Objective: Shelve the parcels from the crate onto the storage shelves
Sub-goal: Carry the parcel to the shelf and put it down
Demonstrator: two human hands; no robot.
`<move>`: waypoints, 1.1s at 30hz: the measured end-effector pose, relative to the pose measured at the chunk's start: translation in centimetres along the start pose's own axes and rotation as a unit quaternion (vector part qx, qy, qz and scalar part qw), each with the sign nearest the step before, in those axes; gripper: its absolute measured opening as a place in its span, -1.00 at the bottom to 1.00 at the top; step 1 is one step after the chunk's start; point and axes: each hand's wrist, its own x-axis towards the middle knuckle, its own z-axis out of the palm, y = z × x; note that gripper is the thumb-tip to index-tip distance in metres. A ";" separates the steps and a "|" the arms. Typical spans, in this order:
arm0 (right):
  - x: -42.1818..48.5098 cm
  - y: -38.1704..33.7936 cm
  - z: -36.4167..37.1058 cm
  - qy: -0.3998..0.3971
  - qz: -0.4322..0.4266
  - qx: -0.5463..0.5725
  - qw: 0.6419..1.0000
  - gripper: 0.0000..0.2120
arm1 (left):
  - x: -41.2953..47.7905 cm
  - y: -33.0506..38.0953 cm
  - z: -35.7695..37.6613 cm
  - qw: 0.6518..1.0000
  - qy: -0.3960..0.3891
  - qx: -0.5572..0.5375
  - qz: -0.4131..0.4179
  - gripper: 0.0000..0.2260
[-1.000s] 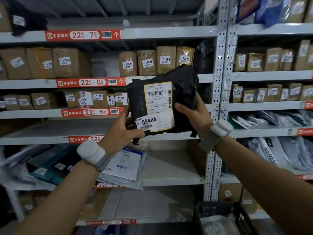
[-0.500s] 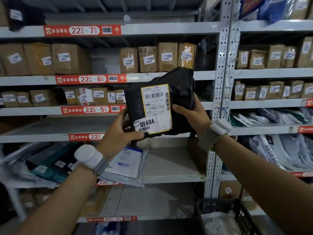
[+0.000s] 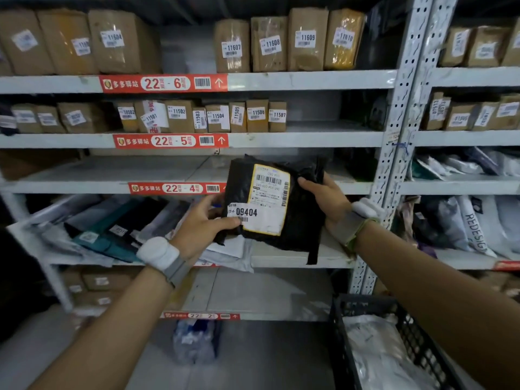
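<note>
Grey steel shelves (image 3: 309, 80) packed with brown boxes (image 3: 308, 38) fill this stockroom aisle. Nearest, below and right of the red 22-4 tag (image 3: 177, 188), a black crate (image 3: 340, 319) holds pale bags (image 3: 374, 347). Above it, both hands hold a black parcel (image 3: 274, 204) just right of that tag. The left hand (image 3: 202, 220) pinches its lower left corner, thumb on the white 09404 sticker (image 3: 253, 213), fingers behind. The right hand (image 3: 329, 201) clasps the right edge, thumb in front, slightly higher. The parcel stands on end, long axis near upright, top edge level with the tag. Beyond the tag lies that shelf's bare board (image 3: 112, 173), so placing looks like a short push forward and up.
</note>
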 end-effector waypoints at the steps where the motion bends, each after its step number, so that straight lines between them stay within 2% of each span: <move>1: 0.3 1.1 -0.1 0.002 0.017 -0.015 1.000 -0.65 | 0.3 -1.0 -0.2 1.000 0.005 -0.007 -0.020 -0.55; 4: 1.4 4.2 -0.7 -0.013 0.112 -0.100 0.989 -0.36 | 1.3 -4.6 -0.6 0.998 0.011 0.011 -0.058 -0.58; 5: 1.7 5.2 -0.9 -0.021 0.151 -0.139 0.978 -0.38 | 1.8 -5.9 -0.7 0.998 0.017 0.029 -0.060 -0.60; 7: 2.5 7.2 -1.3 -0.052 0.222 -0.203 0.952 -0.57 | 2.5 -8.5 -0.7 0.996 0.023 0.057 -0.062 -0.60; 9: 3.9 10.1 -1.9 -0.067 0.272 -0.248 0.927 -0.58 | 3.2 -11.5 -0.7 0.993 0.019 0.075 -0.084 -0.60; 11: 5.3 13.5 -2.1 -0.073 0.295 -0.269 0.914 -0.47 | 3.9 -14.4 -0.9 0.990 0.023 0.093 -0.104 -0.60; 14: 8.6 19.8 -3.2 -0.078 0.324 -0.262 0.906 -0.18 | 6.2 -18.5 -1.6 0.982 0.018 0.111 -0.154 -0.61; 17: 10.3 23.3 -3.6 -0.058 0.336 -0.261 0.903 -0.28 | 8.7 -21.4 -1.7 0.972 0.010 0.123 -0.200 -0.57; 20: 13.7 26.9 -4.4 -0.030 0.335 -0.241 0.910 -0.22 | 12.6 -24.8 -1.6 0.963 0.008 0.126 -0.240 -0.59; 23: 17.9 29.8 -4.5 -0.039 0.320 -0.243 0.915 -0.20 | 16.7 -27.6 -1.2 0.954 0.019 0.129 -0.271 -0.49; 25: 21.5 32.2 -4.5 -0.043 0.314 -0.252 0.914 -0.25 | 20.4 -29.5 -0.7 0.949 0.043 0.122 -0.288 -0.57; 28: 24.6 33.4 -4.0 -0.036 0.271 -0.236 0.933 -0.28 | 23.8 -30.1 -0.7 0.948 0.080 0.103 -0.292 -0.62; 33: 30.4 36.7 -3.6 -0.027 0.273 -0.212 0.938 -0.24 | 29.9 -33.5 -2.6 0.947 0.107 0.143 -0.267 -0.49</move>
